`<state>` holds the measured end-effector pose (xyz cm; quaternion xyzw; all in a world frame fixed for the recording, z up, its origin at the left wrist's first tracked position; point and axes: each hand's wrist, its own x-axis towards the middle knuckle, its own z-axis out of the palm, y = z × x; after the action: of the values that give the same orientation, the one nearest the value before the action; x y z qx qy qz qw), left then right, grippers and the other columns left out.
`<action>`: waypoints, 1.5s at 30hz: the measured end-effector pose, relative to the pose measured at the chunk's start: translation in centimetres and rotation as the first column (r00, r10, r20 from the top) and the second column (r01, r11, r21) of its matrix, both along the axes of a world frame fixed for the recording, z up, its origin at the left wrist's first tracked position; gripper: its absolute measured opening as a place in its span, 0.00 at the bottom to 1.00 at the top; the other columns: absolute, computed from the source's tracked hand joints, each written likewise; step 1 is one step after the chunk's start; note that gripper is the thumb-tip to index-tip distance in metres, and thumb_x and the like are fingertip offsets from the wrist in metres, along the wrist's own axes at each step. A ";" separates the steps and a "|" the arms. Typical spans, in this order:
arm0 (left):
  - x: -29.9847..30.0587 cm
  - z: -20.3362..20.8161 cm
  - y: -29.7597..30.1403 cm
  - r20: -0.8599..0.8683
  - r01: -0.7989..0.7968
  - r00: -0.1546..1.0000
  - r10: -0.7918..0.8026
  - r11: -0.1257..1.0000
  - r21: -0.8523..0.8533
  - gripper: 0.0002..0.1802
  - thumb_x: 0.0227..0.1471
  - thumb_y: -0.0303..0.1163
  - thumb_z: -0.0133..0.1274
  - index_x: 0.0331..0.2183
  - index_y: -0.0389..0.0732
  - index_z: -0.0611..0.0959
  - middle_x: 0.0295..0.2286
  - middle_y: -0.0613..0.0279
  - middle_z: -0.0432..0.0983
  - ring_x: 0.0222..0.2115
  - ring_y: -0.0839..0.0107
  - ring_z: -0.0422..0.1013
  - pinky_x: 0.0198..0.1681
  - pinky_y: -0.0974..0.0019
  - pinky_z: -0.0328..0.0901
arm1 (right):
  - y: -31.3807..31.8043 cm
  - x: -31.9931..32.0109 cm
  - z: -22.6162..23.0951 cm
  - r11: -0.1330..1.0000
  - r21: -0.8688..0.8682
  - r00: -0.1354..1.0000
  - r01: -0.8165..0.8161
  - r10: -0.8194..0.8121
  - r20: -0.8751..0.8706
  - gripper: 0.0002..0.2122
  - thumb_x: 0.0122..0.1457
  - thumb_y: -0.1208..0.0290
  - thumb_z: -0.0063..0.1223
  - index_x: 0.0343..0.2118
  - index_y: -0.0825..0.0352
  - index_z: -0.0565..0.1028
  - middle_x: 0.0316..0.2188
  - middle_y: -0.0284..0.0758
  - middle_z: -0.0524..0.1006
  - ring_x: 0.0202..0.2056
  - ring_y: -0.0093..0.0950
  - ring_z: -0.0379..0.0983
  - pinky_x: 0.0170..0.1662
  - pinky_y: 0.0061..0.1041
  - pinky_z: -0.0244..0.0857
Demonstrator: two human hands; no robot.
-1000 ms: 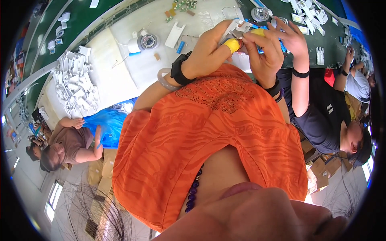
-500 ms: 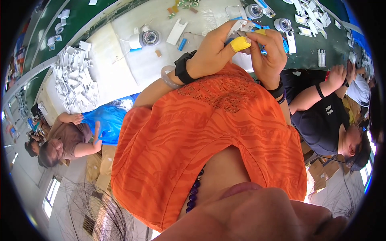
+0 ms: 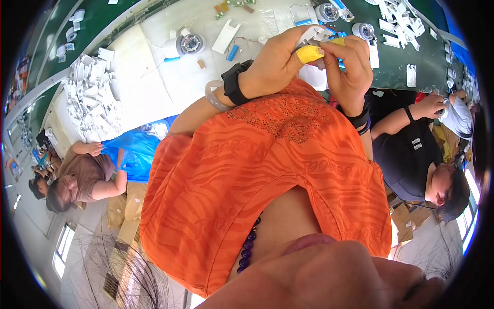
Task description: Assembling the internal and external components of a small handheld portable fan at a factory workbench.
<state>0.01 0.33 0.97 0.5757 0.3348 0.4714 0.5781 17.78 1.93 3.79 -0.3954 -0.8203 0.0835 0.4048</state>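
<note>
My left hand (image 3: pixel 280 59), its thumb wrapped in yellow tape, is closed around a small white plastic housing (image 3: pixel 313 34). Close against it, my right hand (image 3: pixel 351 67) has thumb and forefinger pinched together at the housing's edge; yellow shows on one of its fingers too. Whatever sits between those right fingertips is too small and too covered to make out. On the table left of my hands stands a white round lamp-like unit (image 3: pixel 190 44). A flat white plastic piece (image 3: pixel 226 36) and a blue cylindrical cell (image 3: pixel 232 53) with thin wires lie nearer my left hand.
A heap of white plastic parts (image 3: pixel 91 98) covers the table's left end. More round units (image 3: pixel 364 32) and white pieces (image 3: pixel 399 23) lie at the right on the green surface. One co-worker (image 3: pixel 85 177) handles a blue bag (image 3: pixel 135 153) at left; another (image 3: pixel 411 149) works at right.
My right hand has shifted slightly right, its fingers still at the housing. The housing has turned a little in my left hand. At left, the co-worker's lower hand has moved onto the blue bag.
</note>
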 end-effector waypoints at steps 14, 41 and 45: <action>-0.8 -1.7 1.2 -0.111 0.002 0.994 -0.014 0.994 -0.106 0.19 0.65 0.36 0.39 0.49 0.33 0.73 0.25 0.63 0.74 0.20 0.77 0.69 0.24 0.73 0.66 | 0.2 -0.8 -3.7 0.998 -0.038 0.997 0.045 -0.048 -0.062 0.13 0.42 0.83 0.63 0.33 0.63 0.78 0.27 0.32 0.74 0.31 0.31 0.70 0.37 0.28 0.61; -31.5 -18.7 30.6 -0.687 -0.554 -0.355 0.633 0.449 0.701 0.32 0.43 0.50 0.57 0.43 0.34 0.77 0.42 0.40 0.72 0.45 0.42 0.68 0.45 0.46 0.64 | 15.6 12.7 -16.1 0.385 -0.462 0.563 0.799 -0.208 0.800 0.27 0.59 0.44 0.42 0.27 0.68 0.80 0.25 0.49 0.79 0.32 0.48 0.77 0.39 0.40 0.72; -27.0 -17.6 29.4 -0.519 -0.405 -0.299 0.801 0.386 0.829 0.33 0.40 0.47 0.60 0.46 0.36 0.76 0.49 0.34 0.64 0.51 0.41 0.59 0.52 0.44 0.58 | 15.0 14.3 -17.6 0.327 -0.544 0.627 0.773 -0.256 0.736 0.25 0.57 0.45 0.46 0.27 0.66 0.80 0.24 0.45 0.79 0.30 0.46 0.77 0.38 0.40 0.72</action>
<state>-27.02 29.73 -16.59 0.5308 0.7700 0.2794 -0.2175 32.04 16.96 -13.80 -0.7927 -0.5681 0.2089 -0.0723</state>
